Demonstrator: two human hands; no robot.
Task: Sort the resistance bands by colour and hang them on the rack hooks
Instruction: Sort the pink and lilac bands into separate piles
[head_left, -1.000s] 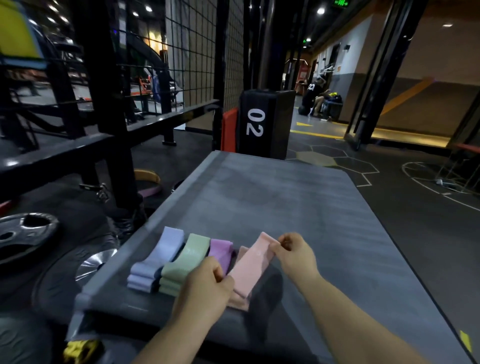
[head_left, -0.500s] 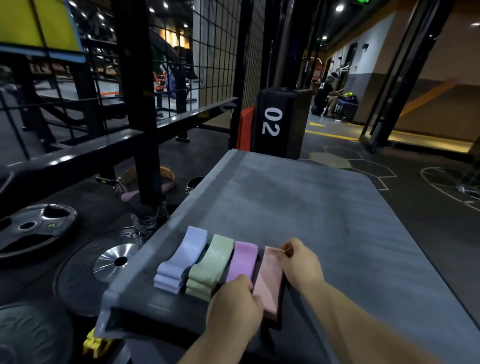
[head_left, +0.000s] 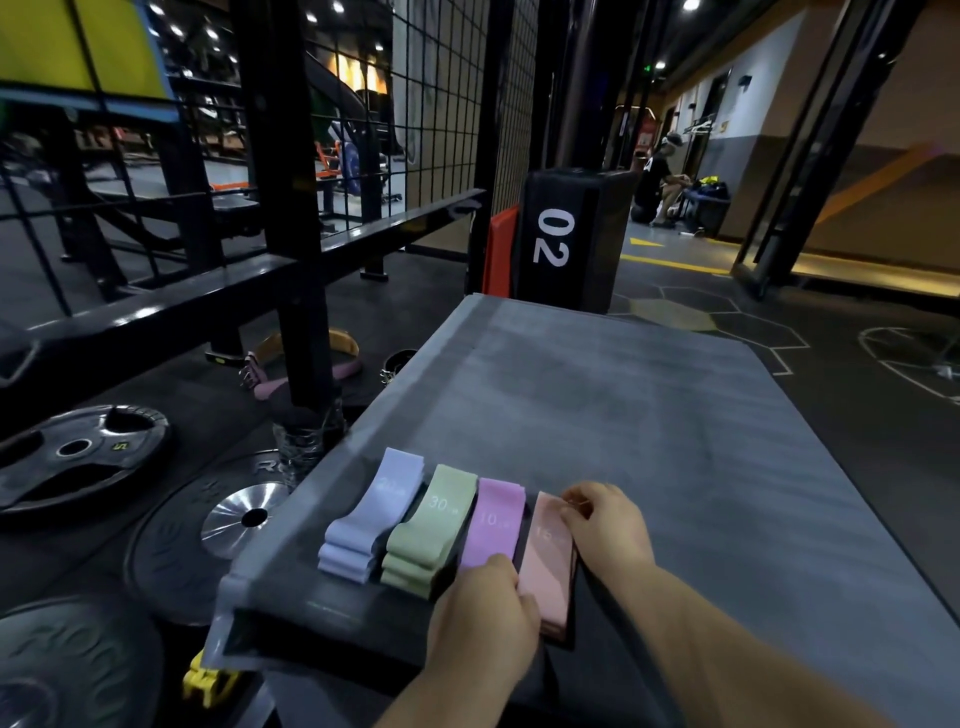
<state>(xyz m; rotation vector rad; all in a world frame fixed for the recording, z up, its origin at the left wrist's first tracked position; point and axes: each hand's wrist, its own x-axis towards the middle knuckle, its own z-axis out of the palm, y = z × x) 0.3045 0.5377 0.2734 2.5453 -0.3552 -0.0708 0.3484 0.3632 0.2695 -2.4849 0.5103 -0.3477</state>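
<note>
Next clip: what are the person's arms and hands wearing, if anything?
Nothing visible. The left hand and right hand are bare, with no gloves, and both forearms are bare to the frame's bottom edge: no sleeves, watch or wristband in view. No ring shows on the visible fingers.

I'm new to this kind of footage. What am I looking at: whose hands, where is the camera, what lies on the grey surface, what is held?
There is no machine: these are a person's two bare hands, filmed by a wide-angle camera worn on their head, looking forward and down. On the grey platform lie folded resistance bands in a row: a lavender stack, a green stack marked 30, a purple band marked 10 and a pink band marked 15. The right hand pinches the pink band's far end; the left hand rests at its near end, its grip hidden. On the floor to the left lie weight plates.
</note>
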